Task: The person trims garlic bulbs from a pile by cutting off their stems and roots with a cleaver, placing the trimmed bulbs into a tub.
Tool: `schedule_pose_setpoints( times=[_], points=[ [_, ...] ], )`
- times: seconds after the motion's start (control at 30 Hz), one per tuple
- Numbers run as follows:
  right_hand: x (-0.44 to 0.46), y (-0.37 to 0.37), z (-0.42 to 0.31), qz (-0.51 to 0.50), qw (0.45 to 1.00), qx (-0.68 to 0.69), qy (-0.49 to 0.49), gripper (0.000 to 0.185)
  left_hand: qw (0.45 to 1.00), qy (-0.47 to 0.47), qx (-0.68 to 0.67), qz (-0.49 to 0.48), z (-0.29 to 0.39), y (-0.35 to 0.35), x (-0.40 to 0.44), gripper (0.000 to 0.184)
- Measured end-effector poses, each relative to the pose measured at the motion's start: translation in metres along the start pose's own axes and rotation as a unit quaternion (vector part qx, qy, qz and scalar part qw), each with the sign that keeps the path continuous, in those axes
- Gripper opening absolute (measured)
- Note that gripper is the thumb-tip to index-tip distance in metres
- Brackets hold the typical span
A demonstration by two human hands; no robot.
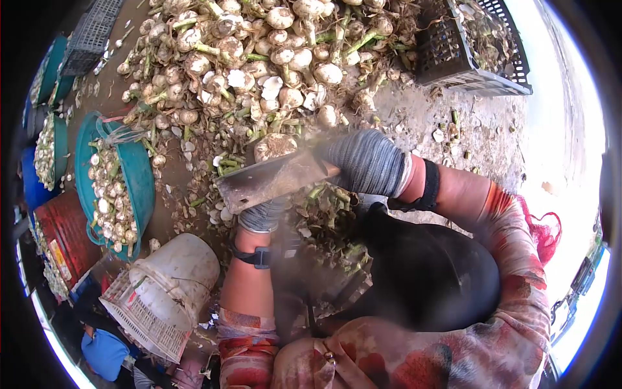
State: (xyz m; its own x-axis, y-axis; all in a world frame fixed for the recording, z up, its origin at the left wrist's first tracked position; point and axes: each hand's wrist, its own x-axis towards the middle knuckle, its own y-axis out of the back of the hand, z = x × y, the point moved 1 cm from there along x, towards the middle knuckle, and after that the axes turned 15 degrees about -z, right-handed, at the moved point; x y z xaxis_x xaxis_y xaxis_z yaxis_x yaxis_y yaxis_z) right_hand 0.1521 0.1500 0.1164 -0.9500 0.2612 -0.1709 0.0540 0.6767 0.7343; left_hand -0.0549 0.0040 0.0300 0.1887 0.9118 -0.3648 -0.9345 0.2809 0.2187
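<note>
My right hand [366, 162], in a grey knitted glove, grips a cleaver [275, 180] by its wooden handle. The broad, dirty blade lies crosswise in front of my left hand [262, 216], which wears the same kind of glove. Just past the blade's far edge a large garlic bulb [275, 147] shows, where the fingers of my left hand end. It looks held there, though the blade hides the fingers. Cut stems and dry leaves [334, 223] lie below, between my arms. A big heap of garlic bulbs [278, 58] with stems spreads over the ground ahead.
Left of me stands a teal tub [144, 188] of trimmed garlic, with a red bucket [68, 223] beyond it. A white bucket [188, 266] lies tipped against a pale basket [142, 314]. A black crate [447, 48] of scraps stands front right. Another person's blue garment [103, 353] shows lower left.
</note>
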Motion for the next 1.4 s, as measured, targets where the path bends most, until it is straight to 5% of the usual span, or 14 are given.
schedule_pose_setpoints(
  times=[0.23, 0.33, 0.43, 0.6, 0.67, 0.73, 0.77, 0.87, 0.9, 0.93, 1.13, 1.3, 1.37, 1.4],
  points=[
    [-0.010, -0.020, 0.012, -0.033, 0.999, -0.010, 0.004, 0.032, 0.988, -0.004, 0.134, 0.075, -0.001, -0.017, -0.038, 0.043],
    [-0.008, -0.025, 0.037, -0.042, 0.997, -0.061, -0.013, 0.030, 0.991, -0.050, -0.015, 0.120, 0.082, -0.022, -0.022, 0.049],
    [-0.020, -0.025, 0.087, -0.057, 0.956, 0.011, -0.288, 0.036, 0.975, -0.125, 0.012, 0.181, 0.112, -0.019, -0.019, 0.061],
    [0.000, -0.022, 0.030, 0.047, 0.905, 0.420, -0.039, 0.045, 0.978, -0.092, -0.053, 0.181, 0.104, -0.018, 0.011, 0.071],
    [0.007, -0.006, 0.006, -0.045, 0.880, 0.467, -0.074, 0.049, 0.943, -0.134, 0.230, 0.199, 0.113, -0.018, 0.016, 0.076],
    [0.015, -0.017, 0.014, -0.004, 0.901, 0.433, -0.011, 0.053, 0.944, -0.124, 0.200, 0.233, 0.121, -0.015, 0.012, 0.077],
    [0.016, -0.019, 0.018, 0.024, 0.948, 0.316, 0.019, 0.055, 0.957, -0.157, -0.206, 0.129, 0.119, -0.011, 0.015, 0.074],
    [0.013, -0.021, 0.013, 0.044, 0.971, 0.233, 0.030, 0.058, 0.867, -0.156, -0.473, -0.023, 0.070, -0.015, 0.015, 0.059],
    [0.013, -0.020, 0.011, -0.014, 0.982, 0.189, 0.021, 0.056, 0.993, -0.079, -0.084, 0.036, 0.059, -0.016, 0.012, 0.053],
    [0.012, -0.018, 0.011, -0.071, 0.987, 0.143, 0.011, 0.054, 0.943, 0.011, 0.320, 0.085, 0.049, -0.018, 0.009, 0.048],
    [-0.001, 0.004, 0.018, -0.024, 0.997, 0.073, 0.009, 0.042, 0.989, -0.016, -0.033, 0.146, 0.063, -0.025, 0.005, 0.027],
    [-0.023, -0.024, 0.086, -0.111, 0.962, 0.126, -0.217, 0.023, 0.952, 0.066, -0.096, 0.282, 0.094, 0.026, -0.039, 0.026],
    [-0.043, -0.024, 0.092, -0.055, 0.954, 0.172, -0.240, 0.021, 0.894, -0.074, -0.183, 0.402, 0.075, 0.118, -0.091, 0.028],
    [-0.049, -0.030, 0.098, -0.015, 0.941, 0.251, -0.226, 0.021, 0.857, -0.230, -0.351, 0.299, 0.051, 0.182, -0.134, 0.039]
  ],
)
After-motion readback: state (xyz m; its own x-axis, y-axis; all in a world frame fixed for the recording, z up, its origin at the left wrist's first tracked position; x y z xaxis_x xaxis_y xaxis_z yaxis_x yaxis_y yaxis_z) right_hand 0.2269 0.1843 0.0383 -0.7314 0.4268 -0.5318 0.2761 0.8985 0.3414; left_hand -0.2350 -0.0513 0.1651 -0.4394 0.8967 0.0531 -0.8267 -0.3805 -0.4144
